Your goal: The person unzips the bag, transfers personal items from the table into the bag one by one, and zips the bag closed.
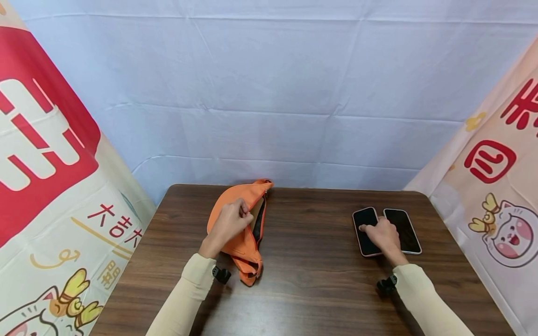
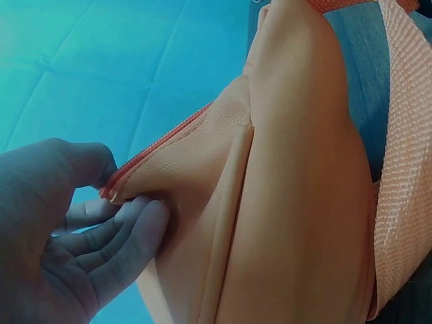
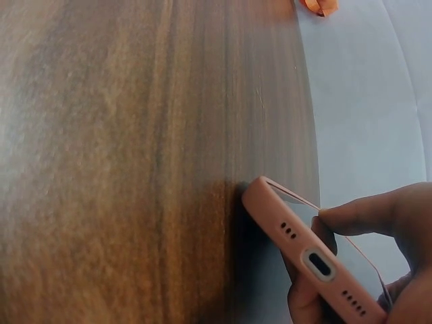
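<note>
An orange waist bag (image 1: 224, 200) lies on the left part of the table, its zip open and a dark inside showing. My left hand (image 1: 229, 224) pinches the zipped edge of the opening between thumb and fingers. In the left wrist view that edge is pulled out into a point. Over on the right, my right hand (image 1: 383, 235) grips a phone (image 1: 364, 233) in a pink case. The right wrist view shows the thumb on the screen side, fingers beneath, and the phone's port end (image 3: 297, 236) tilted. Beside that hand lies a second phone (image 1: 403, 228), screen up.
The brown wooden table (image 1: 311, 270) runs between the bag and the phones. A webbing strap (image 2: 408, 135) hangs off the bag. Behind the table hangs a pale cloth (image 1: 273, 93), with printed banners (image 1: 500, 186) at both sides.
</note>
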`<state>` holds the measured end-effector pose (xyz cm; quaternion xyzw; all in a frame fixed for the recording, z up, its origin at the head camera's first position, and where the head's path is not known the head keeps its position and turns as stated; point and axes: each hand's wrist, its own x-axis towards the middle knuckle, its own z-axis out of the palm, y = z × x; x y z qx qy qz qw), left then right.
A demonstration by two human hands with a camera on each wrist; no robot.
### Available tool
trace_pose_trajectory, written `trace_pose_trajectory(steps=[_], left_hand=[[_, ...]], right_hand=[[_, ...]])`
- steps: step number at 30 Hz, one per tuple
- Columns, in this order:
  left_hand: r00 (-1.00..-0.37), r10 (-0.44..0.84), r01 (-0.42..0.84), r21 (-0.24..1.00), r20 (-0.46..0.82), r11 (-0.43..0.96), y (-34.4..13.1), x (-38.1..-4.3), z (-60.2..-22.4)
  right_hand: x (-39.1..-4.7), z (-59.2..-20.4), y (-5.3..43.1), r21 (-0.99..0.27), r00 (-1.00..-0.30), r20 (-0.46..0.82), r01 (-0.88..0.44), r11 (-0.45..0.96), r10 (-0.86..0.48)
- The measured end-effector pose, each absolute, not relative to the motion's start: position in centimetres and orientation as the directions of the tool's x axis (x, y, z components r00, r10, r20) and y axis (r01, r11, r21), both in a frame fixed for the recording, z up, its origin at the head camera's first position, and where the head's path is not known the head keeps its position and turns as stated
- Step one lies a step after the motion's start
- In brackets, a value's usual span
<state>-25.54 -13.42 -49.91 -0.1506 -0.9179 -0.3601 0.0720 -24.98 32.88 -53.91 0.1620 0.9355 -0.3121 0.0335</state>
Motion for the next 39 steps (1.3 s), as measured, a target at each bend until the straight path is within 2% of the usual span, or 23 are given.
trace_pose_trajectory(steps=[39], left_hand=[[-0.949,0.223,0.315,0.645,0.222,0.696,-13.5,-25.2,-49.1]], right_hand=[[-25.2,-52.6,32.7,-0.59,-0.949,-0.133,0.308,0.747,0.286]])
